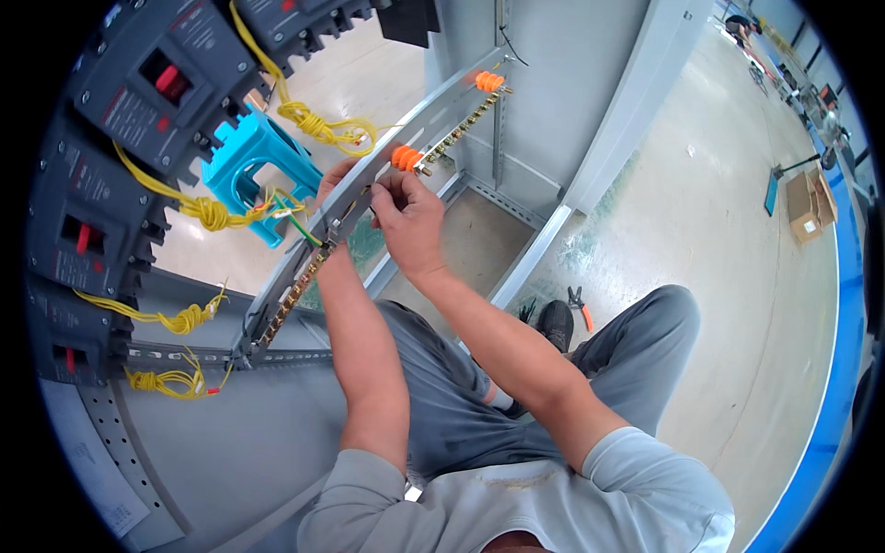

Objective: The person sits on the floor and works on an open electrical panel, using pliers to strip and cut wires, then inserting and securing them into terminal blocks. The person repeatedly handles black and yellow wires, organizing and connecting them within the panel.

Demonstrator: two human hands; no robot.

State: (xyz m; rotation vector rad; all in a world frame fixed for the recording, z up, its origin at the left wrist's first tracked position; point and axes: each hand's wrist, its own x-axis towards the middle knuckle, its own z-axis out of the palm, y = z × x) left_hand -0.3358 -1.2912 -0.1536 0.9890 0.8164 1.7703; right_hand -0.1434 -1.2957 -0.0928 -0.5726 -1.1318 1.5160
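A grey metal crossbar (433, 111) runs slantwise through the cabinet in front of me. My left hand (333, 180) reaches behind it, and the bar hides most of its fingers. On the near side, my right hand (411, 221) has its fingers pinched together against the bar; what they hold is too small to make out. Just above that hand sits an orange ribbed insulator (407, 158), with a brass terminal strip (461, 127) leading to a second orange insulator (489, 81). A lower brass strip (293, 297) lies near my left forearm, beside a green-yellow wire (302, 229).
Dark circuit breakers (88, 235) with bundled yellow wires (217, 214) fill the left side. A blue plastic stool (263, 152) stands behind the crossbar. Orange-handled pliers (583, 311) lie on the floor by my shoe (555, 324). A cardboard box (809, 205) is farther right.
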